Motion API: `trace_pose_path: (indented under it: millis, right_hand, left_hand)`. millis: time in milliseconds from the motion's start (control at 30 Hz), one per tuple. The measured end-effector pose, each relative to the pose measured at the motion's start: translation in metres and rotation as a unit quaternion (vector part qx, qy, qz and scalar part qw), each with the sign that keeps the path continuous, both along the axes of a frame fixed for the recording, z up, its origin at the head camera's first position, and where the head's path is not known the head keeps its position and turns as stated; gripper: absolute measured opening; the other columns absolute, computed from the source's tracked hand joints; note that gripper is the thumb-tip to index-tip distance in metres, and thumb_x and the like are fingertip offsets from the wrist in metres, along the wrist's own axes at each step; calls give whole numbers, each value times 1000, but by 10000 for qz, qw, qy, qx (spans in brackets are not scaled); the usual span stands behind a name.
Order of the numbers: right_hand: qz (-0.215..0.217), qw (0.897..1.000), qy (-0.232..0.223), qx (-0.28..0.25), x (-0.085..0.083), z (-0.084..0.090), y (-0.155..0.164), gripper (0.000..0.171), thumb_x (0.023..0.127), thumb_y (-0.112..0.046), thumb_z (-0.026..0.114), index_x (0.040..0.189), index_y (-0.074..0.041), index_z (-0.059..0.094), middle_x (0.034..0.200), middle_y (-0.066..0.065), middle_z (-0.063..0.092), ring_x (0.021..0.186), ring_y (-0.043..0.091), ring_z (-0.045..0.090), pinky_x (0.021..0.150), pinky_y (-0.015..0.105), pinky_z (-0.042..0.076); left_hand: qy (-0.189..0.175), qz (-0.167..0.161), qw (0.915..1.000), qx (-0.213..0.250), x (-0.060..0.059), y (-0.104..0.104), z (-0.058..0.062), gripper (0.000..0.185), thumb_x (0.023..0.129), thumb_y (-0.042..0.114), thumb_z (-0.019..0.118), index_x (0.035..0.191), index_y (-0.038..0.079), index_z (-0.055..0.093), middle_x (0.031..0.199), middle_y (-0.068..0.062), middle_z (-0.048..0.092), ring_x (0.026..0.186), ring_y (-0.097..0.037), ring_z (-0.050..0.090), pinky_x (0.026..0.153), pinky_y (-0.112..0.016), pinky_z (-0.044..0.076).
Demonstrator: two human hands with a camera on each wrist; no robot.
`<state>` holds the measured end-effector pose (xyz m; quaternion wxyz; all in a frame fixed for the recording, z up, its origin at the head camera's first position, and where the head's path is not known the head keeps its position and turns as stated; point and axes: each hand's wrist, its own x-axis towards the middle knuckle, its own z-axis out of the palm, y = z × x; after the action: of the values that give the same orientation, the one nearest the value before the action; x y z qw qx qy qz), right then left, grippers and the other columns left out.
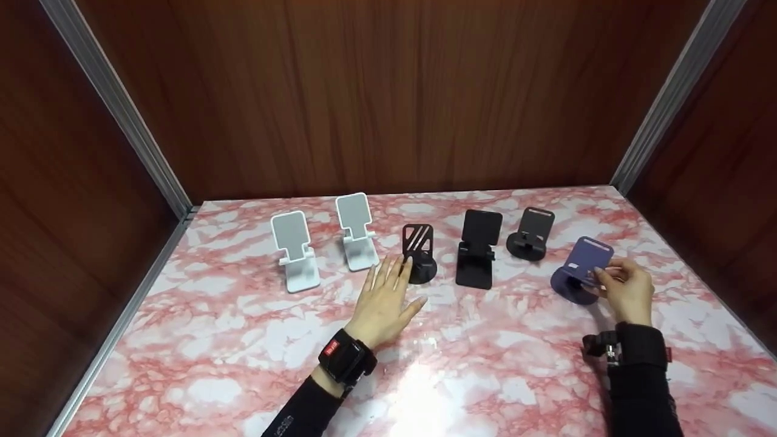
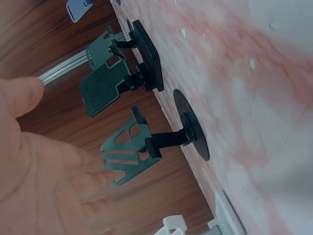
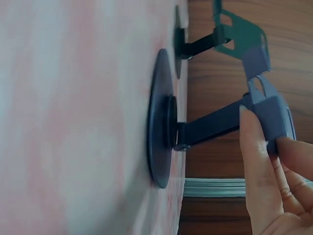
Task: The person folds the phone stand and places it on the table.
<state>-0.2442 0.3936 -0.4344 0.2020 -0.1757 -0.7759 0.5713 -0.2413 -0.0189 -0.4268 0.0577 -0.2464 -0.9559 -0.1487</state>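
Delicately, right fingers [image 3: 257,166] pinch the round-based purple stand [image 1: 584,258]; left fingers [image 1: 393,279] extend straight.

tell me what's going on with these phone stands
A person's right hand pinches the purple phone stand, whose round base seems to rest on the table. The left hand stretches its fingers toward the slotted black stand; whether they touch is unclear. Two white stands are further left, and two other dark stands sit between the slotted and purple ones.
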Motion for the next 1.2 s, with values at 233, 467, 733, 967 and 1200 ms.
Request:
trace_pose_path:
  millis: [233, 467, 733, 967, 1200]
  right_hand:
    - [293, 9995, -11, -81, -1, 4, -5, 25, 94, 4, 59, 117, 11, 52, 69, -22, 60, 63, -8, 62, 62, 16, 59]
    - [634, 9874, 611, -1314, 3, 16, -14, 14, 91, 10, 58, 97, -3, 57, 70, -9, 62, 63, 2, 66, 59, 19, 59]
    - [1319, 9645, 1273, -1901, 9, 38, -34, 18, 91, 9, 60, 94, -8, 63, 73, -4, 66, 68, 5, 69, 61, 22, 60]
    - [2023, 9455, 1685, -1916, 16, 54, -54, 15, 90, 7, 63, 100, -4, 64, 78, 2, 69, 74, 11, 72, 65, 27, 62]
    - [2485, 9395, 1779, -1545, 22, 65, -79, 15, 92, 6, 62, 105, 1, 63, 79, 3, 69, 75, 12, 72, 68, 31, 62]
  left_hand:
    - [-166, 214, 9995, 161, -2, 2, -1, 74, 103, 52, 38, 157, 6, 20, 163, -16, 25, 152, -36, 18, 125, -53, 10]
    - [-413, 144, 9982, 408, -4, 5, 3, 72, 103, 50, 39, 158, 8, 19, 164, -14, 22, 154, -32, 14, 125, -54, 11]
    - [-514, 95, 9959, 742, -7, 3, 3, 71, 104, 50, 37, 158, 8, 19, 165, -14, 20, 154, -31, 14, 125, -53, 11]
    - [-534, -114, 9922, 1124, -10, 3, -1, 70, 105, 46, 37, 157, 3, 21, 164, -17, 21, 153, -33, 16, 126, -47, 14]
    - [-788, -440, 9825, 1630, -12, 3, -2, 67, 106, 45, 35, 157, 5, 21, 165, -14, 19, 153, -32, 14, 126, -46, 17]
